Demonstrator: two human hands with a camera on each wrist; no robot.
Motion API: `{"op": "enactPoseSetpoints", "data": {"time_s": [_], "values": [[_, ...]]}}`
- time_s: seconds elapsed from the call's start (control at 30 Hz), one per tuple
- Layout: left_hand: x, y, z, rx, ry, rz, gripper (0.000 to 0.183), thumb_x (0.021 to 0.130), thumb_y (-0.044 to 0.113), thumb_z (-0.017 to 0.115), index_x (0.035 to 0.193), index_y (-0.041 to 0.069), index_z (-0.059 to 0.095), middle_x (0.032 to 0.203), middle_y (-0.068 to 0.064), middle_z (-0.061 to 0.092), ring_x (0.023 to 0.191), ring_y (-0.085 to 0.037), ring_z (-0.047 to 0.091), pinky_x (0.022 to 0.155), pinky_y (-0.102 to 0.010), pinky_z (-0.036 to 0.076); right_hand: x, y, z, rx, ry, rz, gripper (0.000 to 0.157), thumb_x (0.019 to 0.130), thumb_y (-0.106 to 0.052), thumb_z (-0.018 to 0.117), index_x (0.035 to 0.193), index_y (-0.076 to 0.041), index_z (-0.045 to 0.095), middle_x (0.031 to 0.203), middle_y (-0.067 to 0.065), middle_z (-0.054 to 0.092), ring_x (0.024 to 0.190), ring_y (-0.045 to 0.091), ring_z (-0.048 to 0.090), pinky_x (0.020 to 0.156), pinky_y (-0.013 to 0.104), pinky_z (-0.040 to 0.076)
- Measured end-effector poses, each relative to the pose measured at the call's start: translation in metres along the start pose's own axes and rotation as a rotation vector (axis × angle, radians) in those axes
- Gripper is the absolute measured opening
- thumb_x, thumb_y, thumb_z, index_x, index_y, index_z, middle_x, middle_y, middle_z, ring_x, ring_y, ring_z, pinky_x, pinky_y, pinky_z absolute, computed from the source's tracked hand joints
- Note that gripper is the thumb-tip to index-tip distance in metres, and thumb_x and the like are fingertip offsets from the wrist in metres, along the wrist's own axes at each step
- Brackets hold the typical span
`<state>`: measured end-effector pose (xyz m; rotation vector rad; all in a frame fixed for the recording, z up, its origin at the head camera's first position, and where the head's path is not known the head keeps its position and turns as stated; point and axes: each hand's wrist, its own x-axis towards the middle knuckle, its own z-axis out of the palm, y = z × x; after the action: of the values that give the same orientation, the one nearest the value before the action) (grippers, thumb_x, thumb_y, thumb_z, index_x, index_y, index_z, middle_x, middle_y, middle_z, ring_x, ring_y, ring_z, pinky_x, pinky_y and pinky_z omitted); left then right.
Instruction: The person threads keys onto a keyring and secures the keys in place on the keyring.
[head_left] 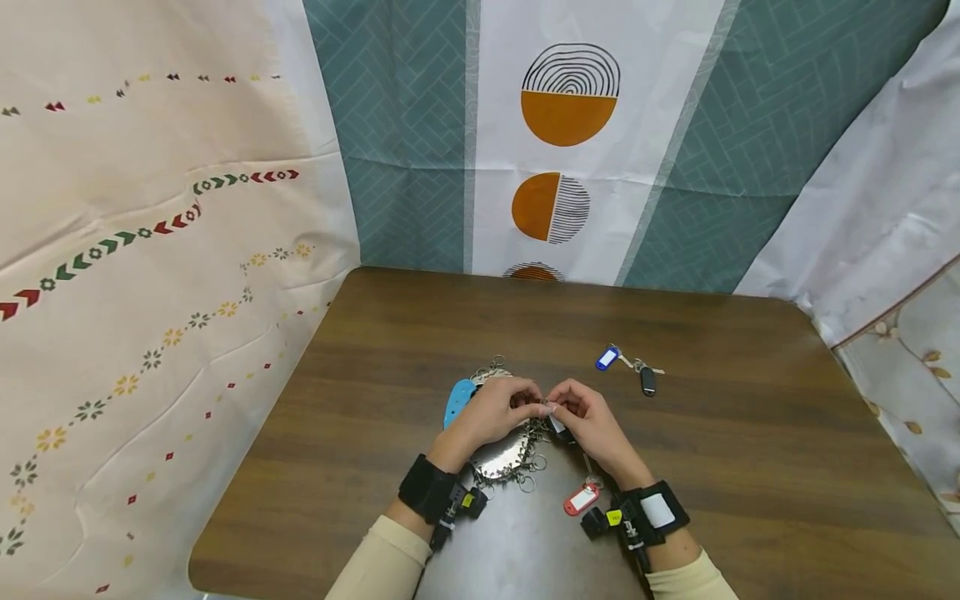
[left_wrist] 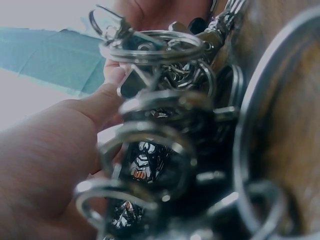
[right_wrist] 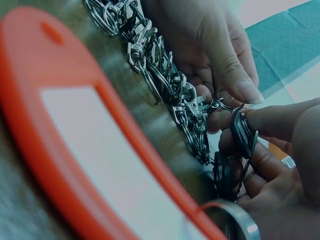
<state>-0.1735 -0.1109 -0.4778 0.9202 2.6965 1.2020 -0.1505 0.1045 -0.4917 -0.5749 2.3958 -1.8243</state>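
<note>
A round shiny metal holder [head_left: 498,460], its rim hung with several clasps and key rings [left_wrist: 155,47], lies under my left hand [head_left: 495,408]. In the right wrist view, that hand's thumb and fingers pinch a small split ring [right_wrist: 223,103] at the end of the row of clasps [right_wrist: 192,107]. My right hand [head_left: 592,421] meets it fingertip to fingertip and grips a black key tag [right_wrist: 242,132] against the ring. Whether the ring is threaded through the tag cannot be made out. A red key tag [head_left: 582,498] with a white label lies below my right wrist.
Farther right on the brown table [head_left: 712,450] lie a blue key tag [head_left: 607,358] and a black key tag [head_left: 648,381], with keys between them. A light blue piece [head_left: 457,402] shows left of my left hand. A grey surface [head_left: 525,550] extends between my forearms.
</note>
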Motion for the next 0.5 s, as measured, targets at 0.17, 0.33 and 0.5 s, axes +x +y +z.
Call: {"op": "enactPoseSetpoints", "data": {"time_s": [0.17,0.33,0.5], "values": [[0.0003,-0.0028,0.0021,-0.006,0.009,0.004,0.023,0.097,0.046,0.067,0.106,0.025,0.072,0.086,0.008,0.068,0.072,-0.004,0.058,0.063,-0.021,0.050,0.0016,0.0036,-0.0013,0.004,-0.003,-0.020,0.010,0.102,0.003,0.057,0.110,0.000,0.063,0.098,0.022,0.067,0.080,0.034,0.058,0.067,0.024,0.048],[0.0020,-0.0042,0.0011,-0.011,0.005,0.029,0.028,0.094,0.040,0.074,0.116,0.023,0.071,0.092,0.007,0.069,0.074,-0.003,0.059,0.065,-0.021,0.051,0.0036,0.0048,-0.0018,0.009,0.013,-0.024,0.008,0.102,0.002,0.058,0.108,0.002,0.063,0.095,0.024,0.066,0.077,0.037,0.055,0.063,0.023,0.044],[0.0028,-0.0065,0.0011,-0.009,-0.002,0.030,0.024,0.094,0.036,0.074,0.115,0.025,0.072,0.091,0.008,0.070,0.073,-0.002,0.059,0.064,-0.021,0.050,0.0027,0.0054,-0.0004,0.018,0.021,-0.015,0.007,0.103,-0.003,0.060,0.109,-0.001,0.063,0.096,0.022,0.067,0.078,0.031,0.057,0.063,0.023,0.045]]}}
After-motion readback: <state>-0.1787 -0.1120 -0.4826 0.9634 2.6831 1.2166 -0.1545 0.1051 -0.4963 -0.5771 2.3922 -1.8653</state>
